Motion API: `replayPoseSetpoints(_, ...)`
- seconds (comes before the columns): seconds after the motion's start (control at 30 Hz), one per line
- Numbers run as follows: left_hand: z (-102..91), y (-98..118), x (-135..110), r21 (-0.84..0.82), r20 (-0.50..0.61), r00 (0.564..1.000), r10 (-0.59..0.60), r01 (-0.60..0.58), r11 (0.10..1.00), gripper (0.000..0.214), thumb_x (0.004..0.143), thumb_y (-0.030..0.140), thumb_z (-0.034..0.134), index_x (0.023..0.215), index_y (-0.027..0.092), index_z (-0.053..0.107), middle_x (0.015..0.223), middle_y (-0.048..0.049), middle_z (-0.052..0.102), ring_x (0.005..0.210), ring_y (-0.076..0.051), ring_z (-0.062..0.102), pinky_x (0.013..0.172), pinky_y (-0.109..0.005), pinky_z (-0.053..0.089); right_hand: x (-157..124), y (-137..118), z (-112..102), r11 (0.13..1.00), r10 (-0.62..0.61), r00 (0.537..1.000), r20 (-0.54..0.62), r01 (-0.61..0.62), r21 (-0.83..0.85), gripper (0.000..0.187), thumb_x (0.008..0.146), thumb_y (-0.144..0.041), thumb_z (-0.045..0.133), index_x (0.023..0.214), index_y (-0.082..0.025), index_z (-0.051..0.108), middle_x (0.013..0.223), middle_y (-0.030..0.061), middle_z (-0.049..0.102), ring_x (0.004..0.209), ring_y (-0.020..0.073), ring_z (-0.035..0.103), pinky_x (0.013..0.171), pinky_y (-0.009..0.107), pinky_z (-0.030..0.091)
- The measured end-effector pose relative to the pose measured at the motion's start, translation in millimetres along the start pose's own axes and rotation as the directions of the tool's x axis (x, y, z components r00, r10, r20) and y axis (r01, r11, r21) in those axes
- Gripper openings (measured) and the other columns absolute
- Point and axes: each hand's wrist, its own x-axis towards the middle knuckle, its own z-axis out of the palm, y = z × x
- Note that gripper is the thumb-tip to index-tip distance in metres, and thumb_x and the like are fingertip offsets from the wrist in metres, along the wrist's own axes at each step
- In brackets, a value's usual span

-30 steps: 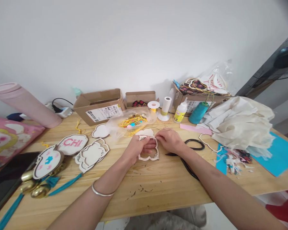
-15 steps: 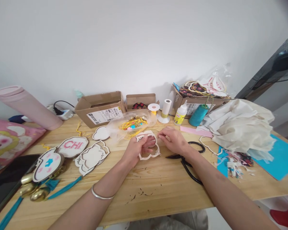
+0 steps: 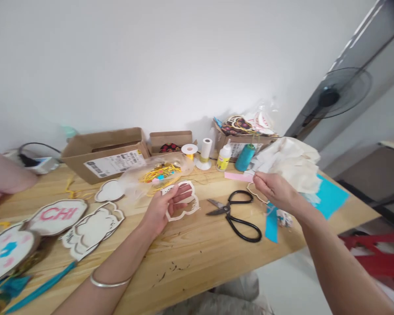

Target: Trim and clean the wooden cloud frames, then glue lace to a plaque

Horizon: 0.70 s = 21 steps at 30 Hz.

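Observation:
My left hand grips a cream, scallop-edged cutout frame by its left side, with thumb in front and fingers showing through its opening. My right hand is away to the right, its fingers pinched together above the table near a pink strip. Whatever may be in that pinch is too small to make out. Between the hands lie black-handled scissors, blades parted and pointing left. Left of my left hand rest stacked cloud-shaped cutouts and a plaque lettered CHI.
Along the wall stand a cardboard box, a white spool, a glue bottle and a teal thread cone. A plastic bag holds yellow cords. Cream fabric and blue sheet lie at right.
My right hand has moved right, away from the cutout frame, uncovering the scissors. My left hand still holds the frame. The view has turned to the right.

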Motion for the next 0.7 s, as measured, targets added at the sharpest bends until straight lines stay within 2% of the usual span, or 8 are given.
replayPoseSetpoints(0.13,-4.0,-7.1,6.2,0.015,0.062,0.996,0.060,-0.061,0.998,0.018,0.082,0.015,0.047,0.083,0.010,0.064,0.096,-0.0109,0.068,0.075,-0.016,0.066,0.046,-0.017,0.053,-39.3,30.9,-15.5,0.996,0.073,0.990,0.121,-0.067,-0.058,0.023,0.081,-0.023,0.040,0.064,-0.020,0.056,0.066,0.0024,0.061,0.060,0.0134,0.054,0.055,0.023,0.040)
replayPoseSetpoints(0.2,-7.7,-11.6,10.4,0.023,0.096,0.991,0.090,-0.092,0.995,0.017,0.081,0.016,0.049,0.087,0.011,0.064,0.099,-0.0109,0.067,0.077,-0.016,0.066,0.049,-0.018,0.053,-50.3,38.2,-16.3,0.995,0.099,0.986,0.132,-0.094,-0.041,0.019,0.077,-0.018,0.043,0.073,-0.020,0.062,0.078,0.0046,0.066,0.071,0.0158,0.059,0.062,0.025,0.043)
replayPoseSetpoints(0.27,-11.1,-14.4,13.8,0.025,0.110,0.988,0.111,-0.115,0.993,0.017,0.081,0.018,0.050,0.089,0.011,0.063,0.102,-0.0112,0.065,0.079,-0.016,0.066,0.050,-0.018,0.054,-56.0,41.2,-15.4,0.992,0.129,0.983,0.129,-0.127,-0.026,0.022,0.076,-0.016,0.043,0.079,-0.021,0.064,0.081,0.0043,0.067,0.074,0.0167,0.061,0.065,0.026,0.045)
replayPoseSetpoints(0.37,-15.1,-15.4,17.2,0.026,0.113,0.987,0.117,-0.120,0.992,0.019,0.082,0.018,0.048,0.091,0.010,0.063,0.106,-0.0122,0.064,0.080,-0.016,0.065,0.051,-0.018,0.054,-58.6,42.1,-15.0,0.985,0.168,0.979,0.119,-0.171,0.019,0.024,0.077,-0.017,0.039,0.085,-0.021,0.062,0.078,0.0030,0.067,0.069,0.0157,0.061,0.061,0.025,0.044)
replayPoseSetpoints(0.57,-18.9,-15.7,21.0,0.010,0.125,0.986,0.111,-0.113,0.994,0.021,0.082,0.018,0.048,0.094,0.010,0.062,0.107,-0.0130,0.063,0.076,-0.015,0.066,0.051,-0.019,0.055,-60.9,45.0,-16.2,0.975,0.217,0.973,0.073,-0.220,0.031,0.021,0.078,-0.015,0.032,0.077,-0.020,0.052,0.063,-0.0001,0.058,0.053,0.0115,0.050,0.050,0.022,0.038)
replayPoseSetpoints(0.7,-19.1,-14.7,19.9,-0.003,0.147,0.982,0.116,-0.117,0.993,0.020,0.081,0.017,0.049,0.095,0.010,0.062,0.106,-0.0119,0.064,0.081,-0.017,0.065,0.053,-0.019,0.055,-63.7,44.5,-17.2,0.969,0.242,0.969,0.043,-0.244,0.032,0.022,0.082,-0.020,0.029,0.089,-0.020,0.050,0.060,-0.0010,0.056,0.050,0.0114,0.048,0.048,0.022,0.037)
